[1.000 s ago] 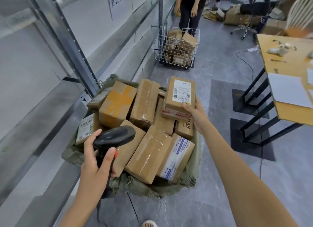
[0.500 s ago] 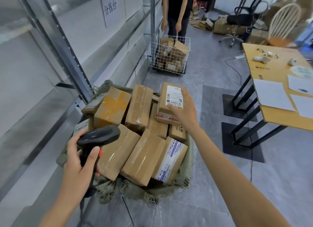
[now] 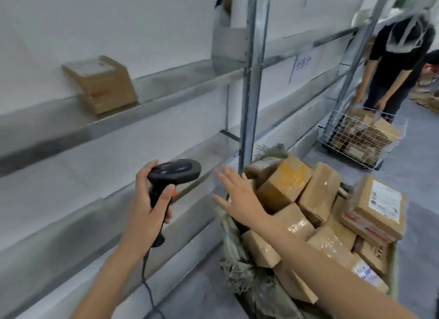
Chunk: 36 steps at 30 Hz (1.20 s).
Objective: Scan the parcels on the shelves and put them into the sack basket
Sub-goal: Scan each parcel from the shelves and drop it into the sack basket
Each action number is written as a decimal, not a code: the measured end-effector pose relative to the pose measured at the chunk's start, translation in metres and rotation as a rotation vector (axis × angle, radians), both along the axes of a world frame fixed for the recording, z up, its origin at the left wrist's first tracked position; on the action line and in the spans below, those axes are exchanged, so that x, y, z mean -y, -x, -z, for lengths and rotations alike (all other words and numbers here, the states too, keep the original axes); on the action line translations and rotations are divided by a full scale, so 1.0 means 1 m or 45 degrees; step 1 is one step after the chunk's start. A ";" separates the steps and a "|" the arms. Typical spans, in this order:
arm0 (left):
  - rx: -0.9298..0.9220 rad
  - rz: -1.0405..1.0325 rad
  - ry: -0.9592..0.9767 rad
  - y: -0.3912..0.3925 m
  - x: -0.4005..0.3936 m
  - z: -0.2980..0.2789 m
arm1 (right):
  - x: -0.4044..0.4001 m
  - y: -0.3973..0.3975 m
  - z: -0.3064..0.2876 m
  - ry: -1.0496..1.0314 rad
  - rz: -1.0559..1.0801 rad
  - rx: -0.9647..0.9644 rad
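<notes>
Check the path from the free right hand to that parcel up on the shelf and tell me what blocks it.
Nothing visible blocks it. The right hand is open and empty over the sack basket; the parcel sits alone on the upper shelf, up and to its left. The left hand, gripping the scanner, lies below that line.

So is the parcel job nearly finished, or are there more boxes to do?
Mostly done: the green sack basket is heaped with brown cardboard parcels. In hand: the left hand grips the black barcode scanner, while the open right hand reaches toward the shelves. Left: one brown cardboard box on the grey metal shelf.
</notes>
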<state>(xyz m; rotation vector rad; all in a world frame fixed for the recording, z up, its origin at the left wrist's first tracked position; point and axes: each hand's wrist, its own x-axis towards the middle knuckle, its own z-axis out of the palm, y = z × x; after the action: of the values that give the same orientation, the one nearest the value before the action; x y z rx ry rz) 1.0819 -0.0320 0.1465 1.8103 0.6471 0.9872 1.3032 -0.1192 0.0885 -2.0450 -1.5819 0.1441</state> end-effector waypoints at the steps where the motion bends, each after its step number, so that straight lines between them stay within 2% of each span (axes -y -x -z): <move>1: 0.016 -0.037 -0.011 0.011 -0.006 -0.007 | -0.013 0.012 -0.006 0.008 -0.076 0.029; 3: 0.037 -0.132 -0.071 0.030 -0.018 -0.023 | -0.039 0.036 -0.024 -0.047 -0.195 0.057; 7: 0.193 -0.291 -0.179 0.062 -0.039 -0.061 | -0.089 0.088 -0.079 -0.417 -0.348 0.117; 10: 0.353 -0.382 -0.236 0.081 -0.054 -0.091 | -0.138 0.121 -0.126 -0.725 -0.366 0.231; 12: 0.455 -0.443 -0.256 0.089 -0.067 -0.110 | -0.178 0.132 -0.160 -0.833 -0.327 0.270; 14: 0.510 -0.483 -0.264 0.096 -0.079 -0.127 | -0.219 0.133 -0.191 -0.699 -0.217 0.235; 16: 0.522 -0.510 -0.257 0.101 -0.089 -0.140 | -0.256 0.127 -0.213 -0.402 -0.068 0.289; 19: 0.502 -0.560 -0.220 0.112 -0.097 -0.146 | -0.292 0.116 -0.227 -0.046 0.038 0.375; 22: 0.500 -0.601 -0.185 0.125 -0.101 -0.140 | -0.309 0.109 -0.228 0.131 0.080 0.287; 28: 0.530 -0.676 -0.111 0.146 -0.110 -0.119 | -0.300 0.126 -0.217 -0.091 0.035 0.264; 36: 0.716 -0.750 0.179 0.133 -0.133 -0.123 | -0.249 0.182 -0.195 -0.361 -0.130 0.255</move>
<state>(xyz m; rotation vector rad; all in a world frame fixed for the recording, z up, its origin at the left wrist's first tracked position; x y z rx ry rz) 0.9490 0.1005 0.2696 1.1406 0.8757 1.7096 1.1214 0.1300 0.2830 -1.8041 -1.7177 -0.2431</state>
